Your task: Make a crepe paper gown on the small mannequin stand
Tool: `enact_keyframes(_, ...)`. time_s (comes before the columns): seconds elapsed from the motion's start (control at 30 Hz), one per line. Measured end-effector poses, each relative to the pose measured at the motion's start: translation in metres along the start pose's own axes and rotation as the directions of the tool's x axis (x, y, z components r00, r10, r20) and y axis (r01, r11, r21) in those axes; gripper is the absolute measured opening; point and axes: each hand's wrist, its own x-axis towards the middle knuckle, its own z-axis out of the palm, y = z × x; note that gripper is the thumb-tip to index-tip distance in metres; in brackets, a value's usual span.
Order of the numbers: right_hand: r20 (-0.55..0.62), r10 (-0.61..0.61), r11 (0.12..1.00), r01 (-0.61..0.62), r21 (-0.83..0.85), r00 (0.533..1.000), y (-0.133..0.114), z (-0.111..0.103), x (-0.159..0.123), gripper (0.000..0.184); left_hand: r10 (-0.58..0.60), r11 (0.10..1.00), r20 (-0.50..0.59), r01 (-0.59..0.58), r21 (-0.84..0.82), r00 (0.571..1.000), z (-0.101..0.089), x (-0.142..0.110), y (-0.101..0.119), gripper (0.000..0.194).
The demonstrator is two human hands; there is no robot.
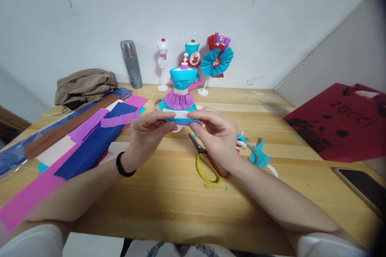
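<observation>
A small dress form (181, 77) stands in the middle, clad in crepe paper with a teal top, a pale waistband and a purple ruffle. In front of its lower teal skirt, a pale paper strip (181, 115) is stretched sideways between both hands. My left hand (150, 130) pinches the strip's left end between thumb and fingers. At the other end, my right hand (215, 130) grips it the same way. Whether the strip touches the skirt, I cannot tell. Scissors (208, 164) with yellow and red handles lie open beside my right hand.
Crepe paper sheets (96, 140) are piled at left, near a brown cloth (86, 86). A flask (131, 64), a bare white dress form (163, 60) and a teal paper flower (217, 62) stand along the wall. Teal scraps (262, 154), a red bag (340, 124) and a phone (362, 188) are rightward.
</observation>
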Motion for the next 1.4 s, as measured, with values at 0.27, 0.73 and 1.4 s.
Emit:
enact_keyframes(0.27, 0.003, 0.064, 0.998, -0.064, -0.004, 0.998, 0.003, -0.001, 0.002, 0.02, 0.068, 0.984, 0.05, -0.075, 0.161, 0.996, -0.009, 0.002, -0.01, 0.025)
enact_keyframes(0.73, 0.11, -0.056, 0.987, 0.072, -0.143, 0.992, 0.007, -0.005, 0.004, 0.024, 0.185, 0.901, 0.099, -0.209, 0.38, 0.978, -0.014, 0.006, -0.014, 0.024)
enact_keyframes(1.4, 0.045, 0.102, 0.986, -0.095, -0.139, 0.994, 0.014, -0.002, 0.006, 0.012, -0.086, 0.993, 0.05, 0.081, 0.086, 0.995, -0.007, 0.01, -0.011, 0.054)
